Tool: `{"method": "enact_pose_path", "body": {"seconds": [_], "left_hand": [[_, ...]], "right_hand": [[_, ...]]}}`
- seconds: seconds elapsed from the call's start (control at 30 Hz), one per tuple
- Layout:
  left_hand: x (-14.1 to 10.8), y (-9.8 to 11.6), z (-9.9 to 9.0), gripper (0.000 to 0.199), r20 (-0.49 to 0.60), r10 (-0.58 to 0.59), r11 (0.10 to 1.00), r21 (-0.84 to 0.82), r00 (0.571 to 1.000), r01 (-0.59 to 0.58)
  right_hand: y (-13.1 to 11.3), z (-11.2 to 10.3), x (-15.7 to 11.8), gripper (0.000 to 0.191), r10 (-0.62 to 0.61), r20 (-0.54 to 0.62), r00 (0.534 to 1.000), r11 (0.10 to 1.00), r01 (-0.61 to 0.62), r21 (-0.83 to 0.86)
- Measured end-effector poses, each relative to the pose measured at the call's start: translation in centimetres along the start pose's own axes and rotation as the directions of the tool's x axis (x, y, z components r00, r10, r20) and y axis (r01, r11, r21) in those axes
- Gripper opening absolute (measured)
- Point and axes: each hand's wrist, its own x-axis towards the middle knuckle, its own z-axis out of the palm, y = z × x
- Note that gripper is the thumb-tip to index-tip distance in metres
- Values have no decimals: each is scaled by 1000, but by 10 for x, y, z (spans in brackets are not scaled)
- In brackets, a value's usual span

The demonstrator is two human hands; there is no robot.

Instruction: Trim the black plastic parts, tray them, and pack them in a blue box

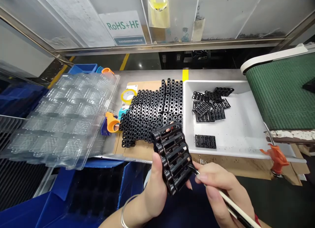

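Fingers of my left hand [155, 170] clench a black moulded plastic strip [172, 157] over the counter [209, 75], while my right fingers [209, 178] grip a white-handled pick [236, 205], its metal tip [191, 168] at the strip's edge.

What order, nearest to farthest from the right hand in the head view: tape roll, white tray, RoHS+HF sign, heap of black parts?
Right hand outward:
1. White tray, straight ahead.
2. Heap of black parts, ahead left.
3. Tape roll, beyond the heap.
4. RoHS+HF sign, farthest, top left.
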Motion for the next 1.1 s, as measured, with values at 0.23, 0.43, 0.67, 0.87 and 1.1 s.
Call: {"method": "enact_pose_path", "body": {"seconds": [0.23, 0.43, 0.67, 0.87, 1.1], "left_hand": [[-2, -7, -6, 91, -1, 32, 994, 101, 999, -32], [-3, -5, -5, 92, -4, 33, 991, 130, 999, -32], [-1, 2, -1, 97, 9, -13, 996, 91, 1000, 12], [-2, 0, -3, 97, 33, -14, 996, 89, 999, 11], [-2, 0, -4, 94, 24, 11, 998, 68, 1000, -12]], "right_hand": [[-7, -1, 8, 45, -30, -10, 1000, 990, 28, -136], [-9, 0, 8, 26, 134, -24, 991, 989, -135, -55], [-8, 5, 4, 36, 104, -48, 993, 994, -103, 40], [-8, 6, 3, 27, 182, -40, 982, 975, -175, 135], [-7, 9, 7, 20, 294, -85, 952, 920, -259, 293]]}}
